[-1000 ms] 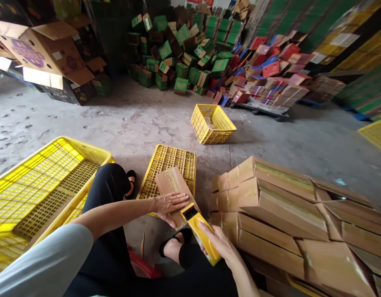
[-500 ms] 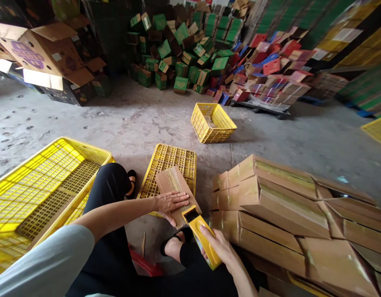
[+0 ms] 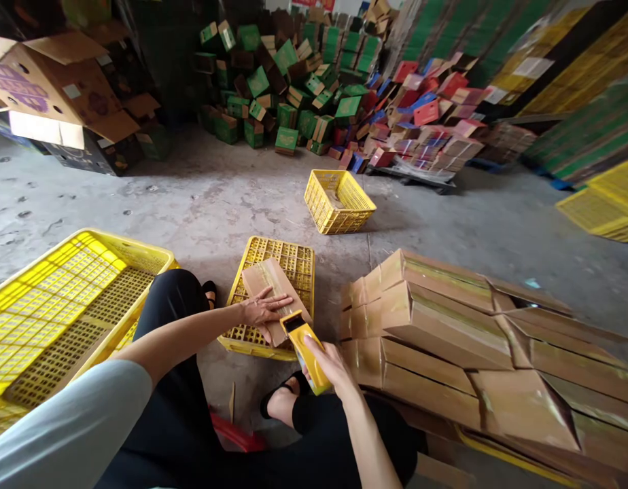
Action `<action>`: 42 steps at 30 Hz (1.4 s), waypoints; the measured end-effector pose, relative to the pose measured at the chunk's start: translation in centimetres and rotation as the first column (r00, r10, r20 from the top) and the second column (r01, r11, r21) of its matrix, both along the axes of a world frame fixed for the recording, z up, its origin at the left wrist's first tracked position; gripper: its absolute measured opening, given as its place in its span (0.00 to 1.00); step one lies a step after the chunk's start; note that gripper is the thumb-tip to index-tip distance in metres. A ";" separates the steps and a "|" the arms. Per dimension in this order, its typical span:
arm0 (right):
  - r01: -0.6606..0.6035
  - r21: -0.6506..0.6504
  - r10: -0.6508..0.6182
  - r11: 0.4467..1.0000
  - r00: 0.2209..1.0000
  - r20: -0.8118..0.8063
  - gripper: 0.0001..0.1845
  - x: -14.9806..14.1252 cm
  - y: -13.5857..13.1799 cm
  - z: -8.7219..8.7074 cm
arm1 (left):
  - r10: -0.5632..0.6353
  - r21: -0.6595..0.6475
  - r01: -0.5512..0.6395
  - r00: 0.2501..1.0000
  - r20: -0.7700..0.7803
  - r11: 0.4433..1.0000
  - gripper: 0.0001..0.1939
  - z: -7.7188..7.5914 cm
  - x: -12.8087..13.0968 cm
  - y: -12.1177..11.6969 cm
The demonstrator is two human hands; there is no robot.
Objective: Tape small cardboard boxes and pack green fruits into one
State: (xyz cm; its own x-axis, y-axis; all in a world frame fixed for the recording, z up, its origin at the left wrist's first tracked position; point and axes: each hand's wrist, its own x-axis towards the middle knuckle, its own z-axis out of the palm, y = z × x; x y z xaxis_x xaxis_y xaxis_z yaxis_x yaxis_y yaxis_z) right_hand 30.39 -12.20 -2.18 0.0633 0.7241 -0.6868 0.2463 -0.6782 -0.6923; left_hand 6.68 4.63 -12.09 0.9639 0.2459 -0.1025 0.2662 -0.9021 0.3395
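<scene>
head view: the left hand (image 3: 263,311) lay spread on the carton (image 3: 257,280), gripping nothing; the right hand's (image 3: 332,367) grip held the dispenser (image 3: 306,350) at its near end. the carton sat on a crate (image 3: 237,345). tape (image 3: 270,272) seemed mostly laid; that end probably remained.

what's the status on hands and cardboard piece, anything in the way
Left hand flat on cardboard piece. Right hand gripping yellow tool. Cardboard piece lying on yellow crate. Possibly in the way: left hand, near yellow tool's front.
</scene>
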 end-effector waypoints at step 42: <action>0.012 0.017 -0.011 1.000 0.997 -0.076 0.36 1.2 -3.0 -3.5 | 0.038 -0.024 -0.037 0.997 0.065 0.999 0.52 -1.1 0.1 -3.3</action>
State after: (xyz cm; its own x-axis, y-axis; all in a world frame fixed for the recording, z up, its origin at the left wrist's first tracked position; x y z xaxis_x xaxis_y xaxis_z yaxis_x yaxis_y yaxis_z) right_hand 31.61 -15.19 -5.67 0.0197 0.7354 -0.6774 0.1847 -0.6685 -0.7204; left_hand 6.80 1.28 -13.15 0.9589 0.2801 -0.0454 0.2761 -0.8840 0.3773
